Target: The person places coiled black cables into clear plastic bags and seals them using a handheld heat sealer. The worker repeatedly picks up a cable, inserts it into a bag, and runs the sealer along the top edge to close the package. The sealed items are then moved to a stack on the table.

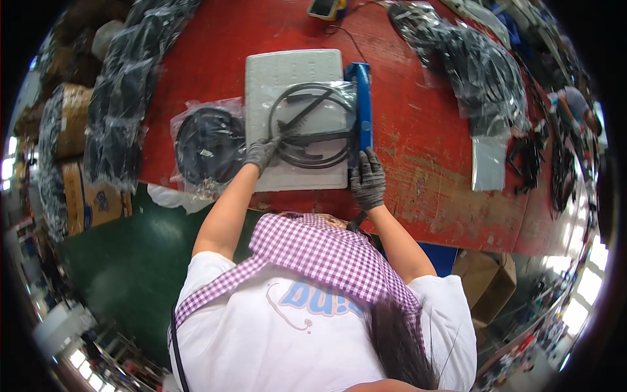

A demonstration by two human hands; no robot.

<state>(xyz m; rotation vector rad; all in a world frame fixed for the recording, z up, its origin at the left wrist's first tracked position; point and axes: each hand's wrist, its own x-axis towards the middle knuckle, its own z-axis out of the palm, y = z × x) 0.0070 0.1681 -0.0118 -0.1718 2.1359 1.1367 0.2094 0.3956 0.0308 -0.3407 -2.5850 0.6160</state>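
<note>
A clear plastic bag [310,93] lies on a pale foam board [294,64], with a looped black cable or hose [274,108] and several dark strip-like parts [320,138] inside. My left hand [261,153], in a grey glove, is closed on the bag's left side, by the coil. The bag's right edge meets a long blue bar-shaped device [364,104], which looks like a bag sealer. At this bar's near end is my gloved right hand [369,181], its fingers bent over it. What lies beneath both palms is hidden.
Another bagged black coil [208,147] lies left on the red table [424,157]. Bagged coils are piled at far left [127,98] and right [486,78]. Loose black parts [526,160] lie right. Cardboard boxes [98,199] stand beyond the left edge. Another person [575,108] is at far right.
</note>
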